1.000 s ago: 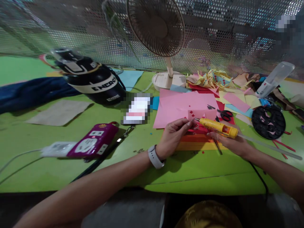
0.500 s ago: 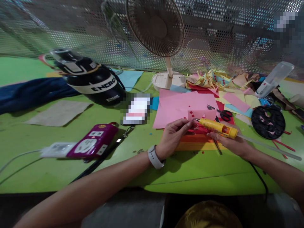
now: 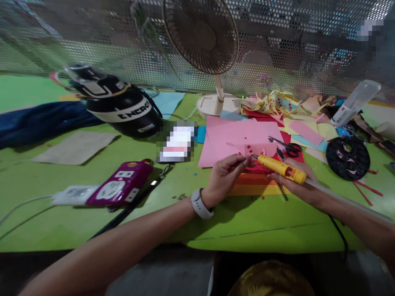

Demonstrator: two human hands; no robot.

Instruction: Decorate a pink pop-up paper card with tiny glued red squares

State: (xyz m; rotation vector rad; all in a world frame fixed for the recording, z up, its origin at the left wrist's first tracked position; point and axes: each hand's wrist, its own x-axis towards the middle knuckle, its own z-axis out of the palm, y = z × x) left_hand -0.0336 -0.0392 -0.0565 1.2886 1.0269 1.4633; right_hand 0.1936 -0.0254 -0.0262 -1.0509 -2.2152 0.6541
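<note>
Since the earlier frame, the rear of the yellow glue gun (image 3: 282,169) has dipped toward me, and its translucent stick (image 3: 333,193) now slopes down along my right forearm. My left hand (image 3: 225,179) sits about where it did.

Containers: the round black tray (image 3: 364,158) to my right is divided into wells, with pink scraps (image 3: 351,168) lying in it. The clear bottle (image 3: 356,102) leans behind it (contents: can't tell). The black ENERGY bottle (image 3: 123,109) on my left is opaque, so no reading inside.

Fingers: left thumb and index are closed to a pinch, tips right by the gun's nozzle. Can't tell what, if anything, is between them (too small, too blurred). My right hand (image 3: 300,189) is wrapped round the gun body, thumb on the near side, nozzle pointing left at the pinch. Gun is up over the red paper (image 3: 261,167), just in front of the pink sheet (image 3: 228,137). Black-handled scissors (image 3: 293,150) lie just beyond the gun, small red squares (image 3: 249,148) near the nozzle.
</note>
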